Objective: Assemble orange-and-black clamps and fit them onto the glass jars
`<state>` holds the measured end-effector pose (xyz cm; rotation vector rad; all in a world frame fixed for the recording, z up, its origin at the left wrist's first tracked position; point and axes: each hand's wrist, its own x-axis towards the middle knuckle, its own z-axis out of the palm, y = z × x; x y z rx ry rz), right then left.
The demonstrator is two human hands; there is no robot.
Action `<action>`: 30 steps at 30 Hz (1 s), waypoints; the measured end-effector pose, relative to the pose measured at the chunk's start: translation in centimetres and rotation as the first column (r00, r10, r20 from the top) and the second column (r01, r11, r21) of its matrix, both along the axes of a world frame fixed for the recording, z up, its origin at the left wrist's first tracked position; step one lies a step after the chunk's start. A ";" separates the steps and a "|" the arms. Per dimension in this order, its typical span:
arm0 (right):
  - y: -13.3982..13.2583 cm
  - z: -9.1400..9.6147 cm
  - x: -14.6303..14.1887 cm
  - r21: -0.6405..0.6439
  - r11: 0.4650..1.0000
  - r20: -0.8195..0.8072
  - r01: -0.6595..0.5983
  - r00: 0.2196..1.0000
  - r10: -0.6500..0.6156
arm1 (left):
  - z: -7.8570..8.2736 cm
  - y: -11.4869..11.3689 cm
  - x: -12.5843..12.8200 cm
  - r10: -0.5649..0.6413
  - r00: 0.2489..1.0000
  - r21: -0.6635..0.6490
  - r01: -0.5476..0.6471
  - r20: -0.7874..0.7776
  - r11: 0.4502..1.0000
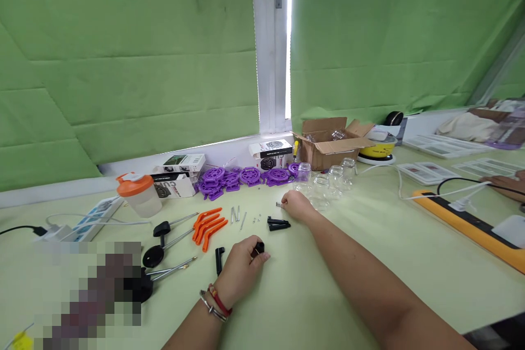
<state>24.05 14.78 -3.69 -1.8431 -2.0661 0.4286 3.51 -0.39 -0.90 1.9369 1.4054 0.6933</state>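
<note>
My left hand point(241, 268) rests on the pale green table with its fingers closed round a small black plastic part point(259, 247). A bangle and a red thread are on that wrist. Farther out, my right hand point(296, 205) has its fingertips pinched on a small metal spring point(279, 205). Between the hands lies another black plastic piece point(278, 224), and a black L-shaped piece point(219, 258) lies left of my left hand. Metal pins and tiny screws point(241, 216) lie beside several orange levers point(208, 226).
Purple plastic wheels point(241, 177) line the back, with small boxes point(270, 154), clear glass jars point(332, 180) and an open cardboard box point(330, 142). An orange-lidded cup point(138, 194), a power strip point(92, 219) and black-handled tools point(164, 249) lie left. An orange-edged strip point(467, 224) and another person's hand point(506, 183) are at right.
</note>
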 end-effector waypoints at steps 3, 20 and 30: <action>0.0 -0.1 0.0 -0.013 1.000 -0.007 0.013 1.000 -0.013 | -0.1 0.0 0.0 0.000 1.000 0.000 0.000 -0.007 1.000; -1.3 1.4 0.3 0.021 0.998 -0.226 -0.059 0.972 0.063 | -0.5 0.4 -0.1 -0.013 1.000 0.013 0.013 0.003 1.000; -5.7 5.9 -0.4 -0.108 0.792 -0.555 -0.601 0.697 0.453 | -0.3 0.2 0.0 -0.014 1.000 0.014 0.014 0.012 1.000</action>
